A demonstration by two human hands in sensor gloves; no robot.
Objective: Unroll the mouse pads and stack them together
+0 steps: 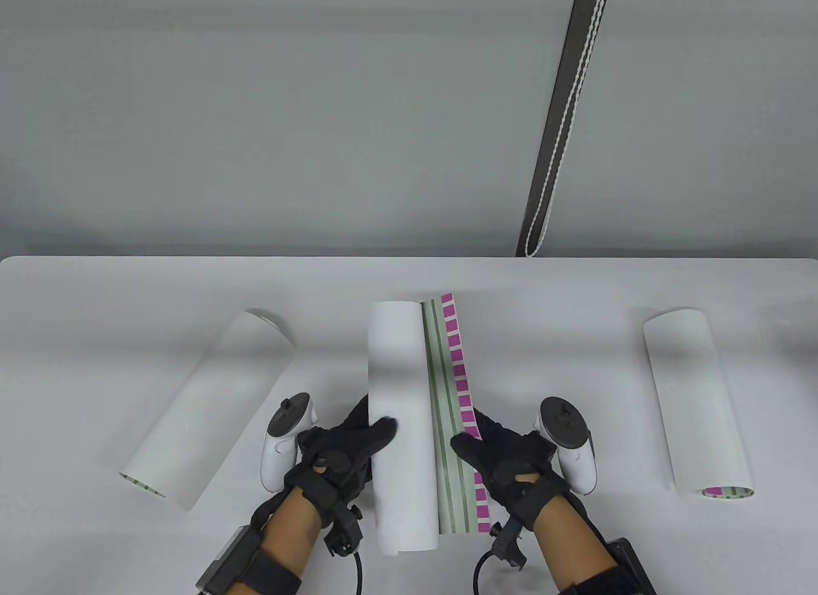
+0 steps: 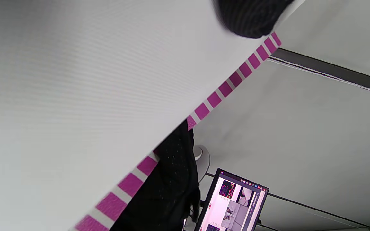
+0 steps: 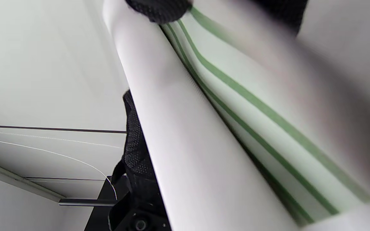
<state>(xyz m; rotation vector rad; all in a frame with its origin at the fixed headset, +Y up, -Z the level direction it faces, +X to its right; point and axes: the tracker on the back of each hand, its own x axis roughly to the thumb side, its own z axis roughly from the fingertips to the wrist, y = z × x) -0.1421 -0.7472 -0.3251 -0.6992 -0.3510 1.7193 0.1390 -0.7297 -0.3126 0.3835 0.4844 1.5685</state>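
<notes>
Mouse pads: three on the worktop (image 1: 83, 339). Left roll (image 1: 208, 403) lies diagonal, near end toward my left, fully rolled, nothing touching it. Middle pad (image 1: 402, 422) is partly unrolled, long axis running away from me, white roll on its left side, a green-striped strip with a magenta-checked edge exposed on its right. Right roll (image 1: 696, 400) lies near-parallel to the middle one, well apart, untouched.

View differences: only the table view shows all three pads and both hands. Left wrist view shows the white backing (image 2: 75, 96) close up with the magenta edge, plus a monitor (image 2: 233, 202) behind. Right wrist view shows the green stripes (image 3: 262, 112) and the roll's curve, blurred on its right side.

My left hand (image 1: 339, 457) is curled around the white roll, fingers over its top, gripping it. My right hand (image 1: 505, 461) grips the pad's free right edge, thumb lying on the printed face.
</notes>
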